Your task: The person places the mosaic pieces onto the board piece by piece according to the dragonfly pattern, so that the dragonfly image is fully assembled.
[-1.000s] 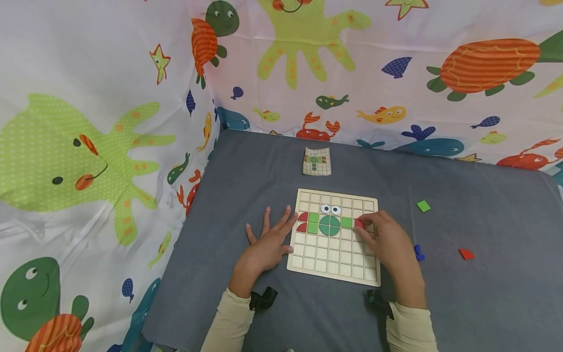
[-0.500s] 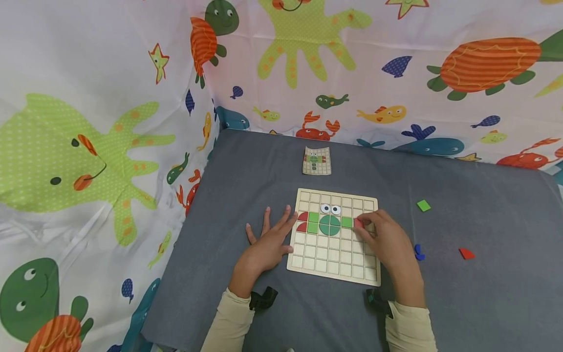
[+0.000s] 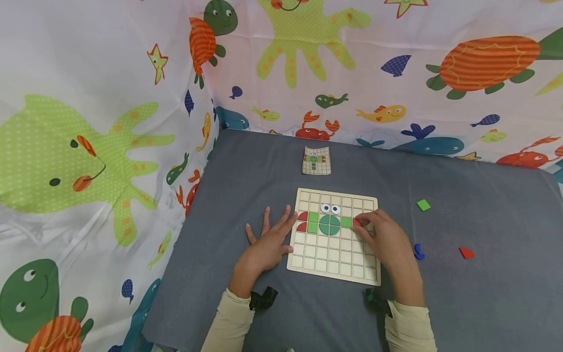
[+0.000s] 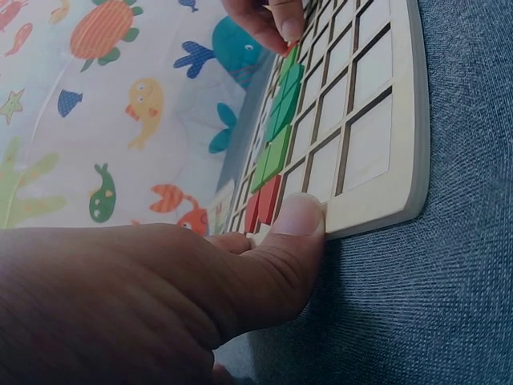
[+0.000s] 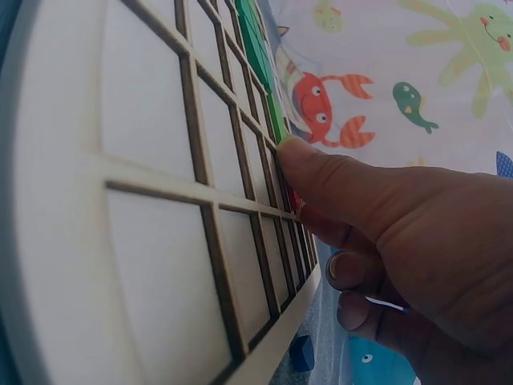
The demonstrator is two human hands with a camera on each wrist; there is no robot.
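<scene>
A wooden grid board point(image 3: 334, 259) lies on the grey cloth, with red, light green and dark green pieces and two eye pieces point(image 3: 330, 209) set in its squares. My right hand point(image 3: 387, 239) pinches a red piece point(image 3: 356, 223) between thumb and fingers, beside a light green square point(image 3: 346, 222). In the right wrist view, most of that red piece is hidden by the thumb. My left hand point(image 3: 266, 249) lies with fingers spread at the board's left edge. In the left wrist view its thumb point(image 4: 298, 216) rests on the board's rim, near two red pieces point(image 4: 263, 202).
Right of the board lie a light green square point(image 3: 423, 205), blue curved pieces point(image 3: 419, 252) and a red quarter-round piece point(image 3: 466, 253). A small pattern card point(image 3: 316, 161) lies behind the board. Printed cloth walls point(image 3: 281, 54) stand at the back and left.
The right hand has shifted very slightly left with the red piece, closer to the light green square. The left hand has stayed in place.
</scene>
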